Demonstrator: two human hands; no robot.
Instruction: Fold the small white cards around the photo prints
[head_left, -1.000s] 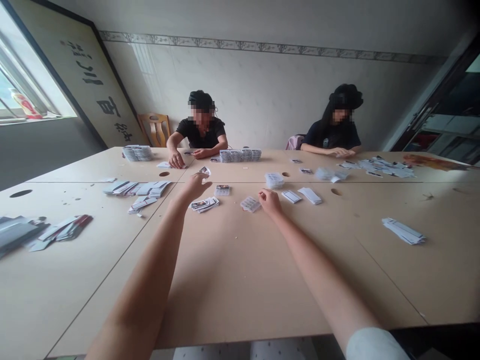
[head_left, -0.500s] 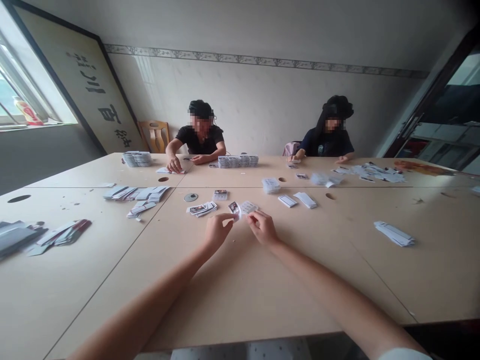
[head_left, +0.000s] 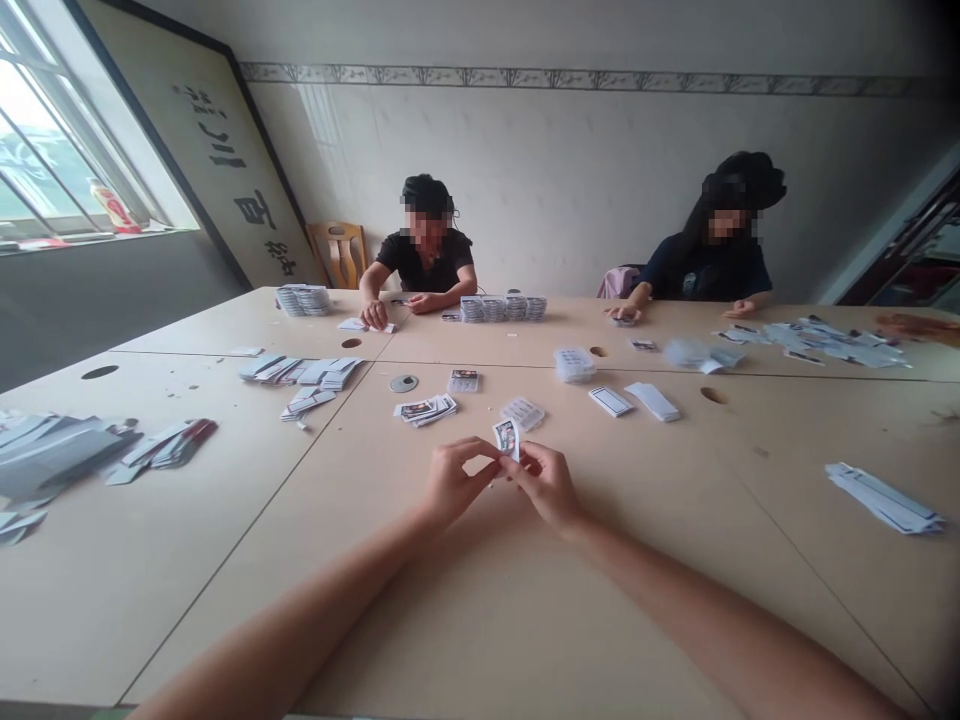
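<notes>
A small printed card (head_left: pixel 507 437), white-edged with a dark picture, is held upright between my two hands. My left hand (head_left: pixel 459 482) pinches its lower left edge with thumb and fingertips. On its lower right, my right hand (head_left: pixel 549 487) grips the same card, with some fingers curled out of sight behind it. Just beyond the card lies a clear plastic case (head_left: pixel 523 412) on the table. Left of that is a loose pile of printed cards (head_left: pixel 426 409), and behind the pile a case with a dark printed front (head_left: pixel 463 380).
Clear cases (head_left: pixel 574 364) and white card stacks (head_left: pixel 654 401) stand to the right. Folded cards (head_left: pixel 300 372) and a round disc (head_left: pixel 403 383) lie left. Two people (head_left: pixel 427 250) sit across the table (head_left: pixel 465 620), near rows of stacked cases (head_left: pixel 502 308). The table has cable holes (head_left: pixel 715 396).
My hands have come together on the card, which now stands more upright. The clear case, earlier by my right fingers, lies apart on the table. The view has shifted slightly.
</notes>
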